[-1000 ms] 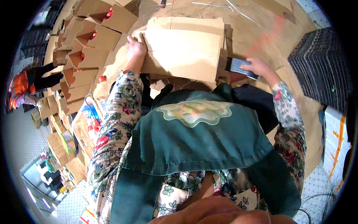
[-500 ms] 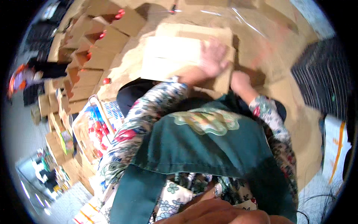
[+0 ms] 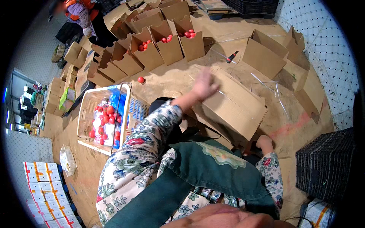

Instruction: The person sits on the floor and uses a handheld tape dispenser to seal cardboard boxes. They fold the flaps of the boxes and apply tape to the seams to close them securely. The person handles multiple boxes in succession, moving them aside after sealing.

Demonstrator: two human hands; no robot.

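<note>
A closed brown cardboard box [image 3: 237, 104] lies tilted in front of me, its taped seam facing up. My left hand [image 3: 204, 86] is at its far left edge, slightly blurred, with fingers stretched out and nothing in them. By the box's near right corner is my right hand [image 3: 265, 144], curled up; its fingertips are hidden, so what it holds cannot be made out. Under the box's near side, more cardboard shows in shadow. To my left stands a cream plastic basket [image 3: 85, 114] of tomatoes [image 3: 108, 117] and blue and clear bags.
Open boxes [image 3: 157, 47], some with tomatoes, stand in a row ahead. A loose tomato [image 3: 141, 79] and a red-black handled tool [image 3: 232, 57] lie on the floor. Empty cartons [image 3: 265, 53] stand far right, black crates [image 3: 325, 163] nearer. Another person [image 3: 83, 19] works far left.
My view has swung, and the box now appears tilted and farther right. My left hand has gone from lying flat on the cardboard to the box's far left edge. My right hand stays at the near right.
</note>
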